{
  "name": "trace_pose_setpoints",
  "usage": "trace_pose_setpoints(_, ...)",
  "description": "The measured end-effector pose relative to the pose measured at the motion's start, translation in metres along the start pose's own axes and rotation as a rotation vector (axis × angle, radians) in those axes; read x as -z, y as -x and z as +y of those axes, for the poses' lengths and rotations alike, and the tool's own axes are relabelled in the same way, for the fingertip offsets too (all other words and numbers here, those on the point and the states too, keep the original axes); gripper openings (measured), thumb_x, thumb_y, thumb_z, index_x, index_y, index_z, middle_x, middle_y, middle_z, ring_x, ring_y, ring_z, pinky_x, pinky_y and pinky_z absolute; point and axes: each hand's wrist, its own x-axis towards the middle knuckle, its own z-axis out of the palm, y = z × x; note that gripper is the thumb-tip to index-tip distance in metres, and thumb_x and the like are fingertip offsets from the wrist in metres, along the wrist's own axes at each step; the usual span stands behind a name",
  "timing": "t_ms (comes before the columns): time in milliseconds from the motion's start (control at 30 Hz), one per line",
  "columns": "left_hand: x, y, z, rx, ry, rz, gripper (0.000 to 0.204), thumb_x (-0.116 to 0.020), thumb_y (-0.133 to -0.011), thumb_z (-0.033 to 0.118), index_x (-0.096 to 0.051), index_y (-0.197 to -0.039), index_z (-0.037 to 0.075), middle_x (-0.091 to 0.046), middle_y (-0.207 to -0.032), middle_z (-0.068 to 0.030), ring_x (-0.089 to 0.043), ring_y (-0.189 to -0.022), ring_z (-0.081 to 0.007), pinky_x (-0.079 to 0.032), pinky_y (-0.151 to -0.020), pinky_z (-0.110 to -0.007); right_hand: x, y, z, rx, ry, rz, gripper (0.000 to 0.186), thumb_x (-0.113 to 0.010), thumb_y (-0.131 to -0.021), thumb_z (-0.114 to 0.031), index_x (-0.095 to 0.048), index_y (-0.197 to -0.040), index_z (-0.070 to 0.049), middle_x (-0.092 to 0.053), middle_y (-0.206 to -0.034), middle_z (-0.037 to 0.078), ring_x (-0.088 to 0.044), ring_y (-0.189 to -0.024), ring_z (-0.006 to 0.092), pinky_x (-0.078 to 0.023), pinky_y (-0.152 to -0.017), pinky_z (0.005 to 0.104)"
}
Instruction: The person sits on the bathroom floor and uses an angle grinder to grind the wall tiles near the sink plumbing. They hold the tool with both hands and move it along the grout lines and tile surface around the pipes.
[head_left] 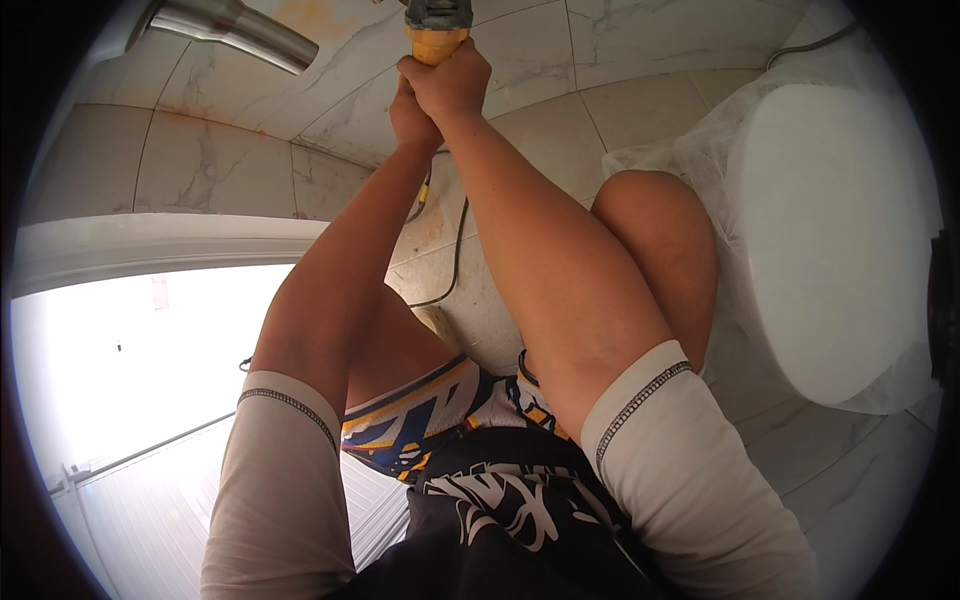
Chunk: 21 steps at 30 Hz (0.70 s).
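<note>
Both my arms reach forward to a yellow-and-black power tool (440, 30) at the top middle, in front of the marble-look wall tiles. My right hand (455, 85) is wrapped round its yellow body. Just left of it and partly behind, my left hand (412, 112) is closed at the same tool, its fingers mostly hidden. The tool's far end is cut off by the picture's edge, so its exact kind does not show. A dark cord (461, 240) runs over the floor tiles below my hands.
On the right stands a white toilet (835, 240) draped in clear plastic, close to my right knee. A shiny metal pipe (240, 35) juts in at the upper left. Left of me lies a white door frame (170, 240) with bright light beyond. Orange-brown stains mark the wall tiles (215, 160).
</note>
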Motion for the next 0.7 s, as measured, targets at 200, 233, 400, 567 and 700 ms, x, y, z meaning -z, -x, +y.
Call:
trace_pose_setpoints(200,0.001,0.002,0.003,0.004,-0.008,-0.006,0.058,-0.076,-0.075,0.036,-0.048,-0.119,0.009,-0.068,-0.104,-0.0120,-0.064,-0.102,-0.0297,-0.050,-0.084,-0.038,0.000,0.000,-0.001,-0.010,0.000,-0.010,0.056,-0.083,-0.059,-0.023,-0.054,-0.099,0.003,-0.067,-0.092,0.019,-0.068,-0.086,0.0325,-0.056,-0.078,0.0395)
trace_pose_setpoints(233,0.002,0.002,0.004,-0.019,-0.015,-0.002,0.058,-0.075,-0.075,0.036,-0.049,-0.119,0.009,-0.068,-0.104,-0.0120,-0.064,-0.102,-0.0298,-0.050,-0.084,-0.038,0.000,0.000,-0.001,-0.010,0.003,-0.009,0.056,-0.083,-0.059,-0.023,-0.054,-0.099,0.003,-0.067,-0.092,0.019,-0.068,-0.086,0.0324,-0.056,-0.078,0.0394)
trace_pose_setpoints(400,0.004,0.003,0.006,-0.021,-0.094,0.004,0.057,-0.075,-0.075,0.037,-0.049,-0.117,0.009,-0.068,-0.104,-0.0122,-0.064,-0.102,-0.0303,-0.050,-0.084,-0.038,-0.001,0.000,-0.002,0.007,0.018,-0.006,0.056,-0.083,-0.059,-0.023,-0.054,-0.099,0.003,-0.067,-0.092,0.019,-0.068,-0.086,0.0324,-0.056,-0.078,0.0390)
trace_pose_setpoints(567,0.001,-0.001,-0.001,-0.033,0.006,0.010,0.055,-0.074,-0.076,0.037,-0.049,-0.116,0.009,-0.068,-0.104,-0.0125,-0.064,-0.101,-0.0312,-0.050,-0.083,-0.039,-0.003,0.000,-0.001,-0.005,0.034,-0.006,0.058,-0.084,-0.058,-0.024,-0.054,-0.100,0.003,-0.066,-0.092,0.018,-0.068,-0.086,0.0326,-0.056,-0.078,0.0391)
trace_pose_setpoints(700,0.000,-0.003,-0.004,-0.037,-0.032,0.017,0.055,-0.074,-0.076,0.037,-0.048,-0.117,0.010,-0.068,-0.104,-0.0126,-0.064,-0.101,-0.0317,-0.051,-0.083,-0.039,-0.004,-0.001,0.000,0.013,0.037,-0.010,0.058,-0.084,-0.058,-0.024,-0.053,-0.100,0.003,-0.066,-0.091,0.018,-0.068,-0.085,0.0330,-0.056,-0.078,0.0393)
